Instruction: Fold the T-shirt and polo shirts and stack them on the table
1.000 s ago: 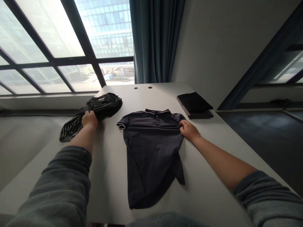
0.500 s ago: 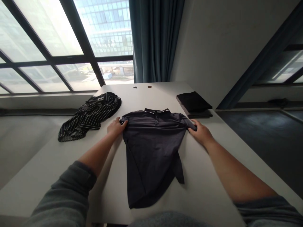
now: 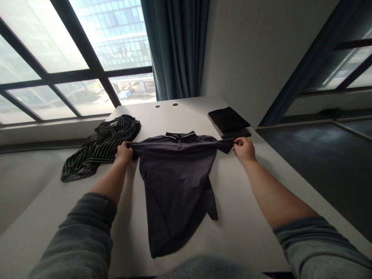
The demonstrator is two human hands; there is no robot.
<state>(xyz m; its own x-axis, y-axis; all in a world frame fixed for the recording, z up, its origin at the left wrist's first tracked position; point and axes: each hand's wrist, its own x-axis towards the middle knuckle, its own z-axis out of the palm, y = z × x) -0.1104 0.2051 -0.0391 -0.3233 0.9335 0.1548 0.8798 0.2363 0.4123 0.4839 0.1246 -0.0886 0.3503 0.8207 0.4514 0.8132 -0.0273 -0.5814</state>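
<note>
A dark grey polo shirt (image 3: pixel 174 182) lies flat on the white table, collar away from me and hem towards me. My left hand (image 3: pixel 124 152) is shut on the end of one short sleeve, and my right hand (image 3: pixel 245 150) pinches the other sleeve's white-trimmed cuff (image 3: pixel 229 146) between its fingers. Both sleeves are stretched straight out sideways. The body of the shirt hangs creased, with a fold at its lower right. A crumpled black-and-white striped shirt (image 3: pixel 100 147) lies just left of my left hand, not touched by it.
A folded black garment stack (image 3: pixel 228 121) sits at the far right of the white table (image 3: pixel 186 108), just beyond my right hand. Two small round holes mark the table's far end. A large window and a blue curtain stand behind it.
My hands have moved apart, the left one outward to the left, carrying the sleeves straight out to the sides. The whole view has shifted slightly as my head moved.
</note>
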